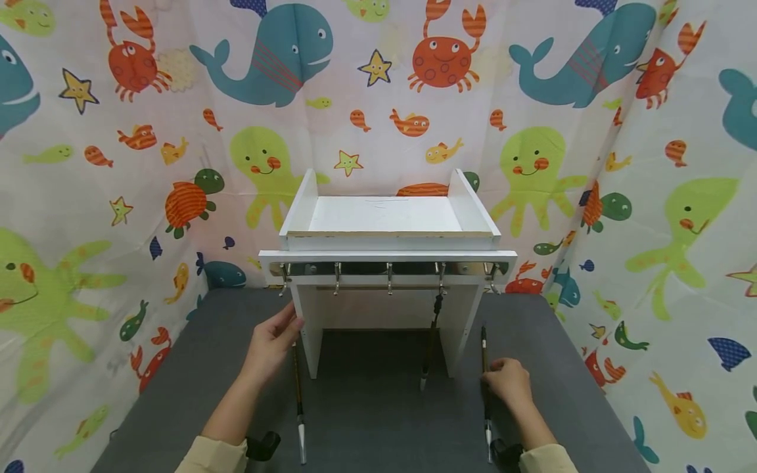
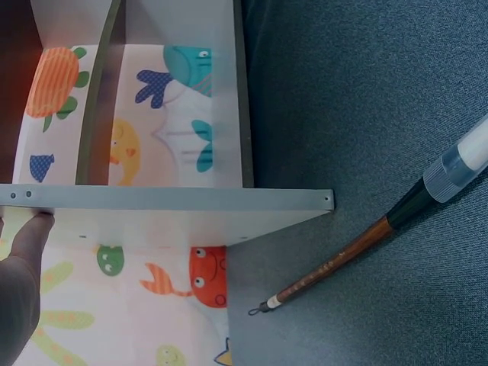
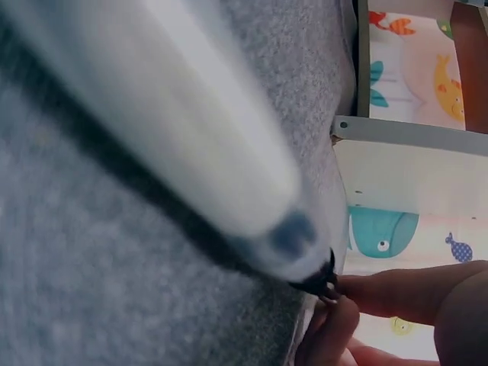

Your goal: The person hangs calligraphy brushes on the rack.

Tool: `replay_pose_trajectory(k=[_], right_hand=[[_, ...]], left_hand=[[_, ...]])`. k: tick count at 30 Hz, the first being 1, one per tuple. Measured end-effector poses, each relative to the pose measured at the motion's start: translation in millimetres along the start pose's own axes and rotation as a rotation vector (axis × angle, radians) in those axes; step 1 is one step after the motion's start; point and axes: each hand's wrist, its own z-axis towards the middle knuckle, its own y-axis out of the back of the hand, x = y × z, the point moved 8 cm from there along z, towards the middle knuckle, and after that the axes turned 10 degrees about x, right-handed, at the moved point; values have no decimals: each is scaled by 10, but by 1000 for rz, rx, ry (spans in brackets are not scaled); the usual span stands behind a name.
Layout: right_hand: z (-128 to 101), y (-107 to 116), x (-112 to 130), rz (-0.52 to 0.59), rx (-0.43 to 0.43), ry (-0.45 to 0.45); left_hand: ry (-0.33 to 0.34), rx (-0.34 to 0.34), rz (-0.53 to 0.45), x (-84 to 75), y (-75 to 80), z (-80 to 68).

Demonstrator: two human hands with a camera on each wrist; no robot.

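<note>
My right hand (image 1: 510, 382) pinches a calligraphy brush (image 1: 487, 410) beside the rack's right leg. Its white, capped tip (image 3: 191, 122) points toward me and looms large in the right wrist view. At the left side panel (image 2: 175, 198) of a white shelf rack (image 1: 378, 243), my left hand (image 1: 273, 345) touches the panel with its fingertips. Another calligraphy brush (image 1: 298, 387) lies on the grey surface just right of that hand, its hanging loop (image 2: 255, 311) toward the rack. A third brush (image 1: 434, 332) hangs tip down from a hook (image 1: 441, 279).
Several metal hooks (image 1: 389, 279) line the rack's front rail (image 1: 367, 257). The rack's top forms a shallow tray (image 1: 384, 241) with raised sides. Grey cloth (image 1: 378, 427) covers the work surface. A curtain (image 1: 378, 105) with printed sea animals hangs behind and at both sides.
</note>
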Motion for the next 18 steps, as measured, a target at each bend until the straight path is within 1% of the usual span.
replay_pose_trajectory(k=[3, 7, 15, 17, 18], right_hand=[[-8, 22, -3, 2, -24, 0], [-31, 53, -2, 29, -46, 5], [-41, 71, 73, 34, -43, 58], [-52, 76, 97, 53, -43, 61], [-60, 71, 102, 80, -36, 59]], left_hand=[[9, -6, 1, 7, 0, -1], [-1, 1, -4, 4, -8, -3], [-12, 3, -1, -9, -7, -7], [-12, 4, -4, -6, -8, -7], [-12, 3, -5, -5, -9, -7]])
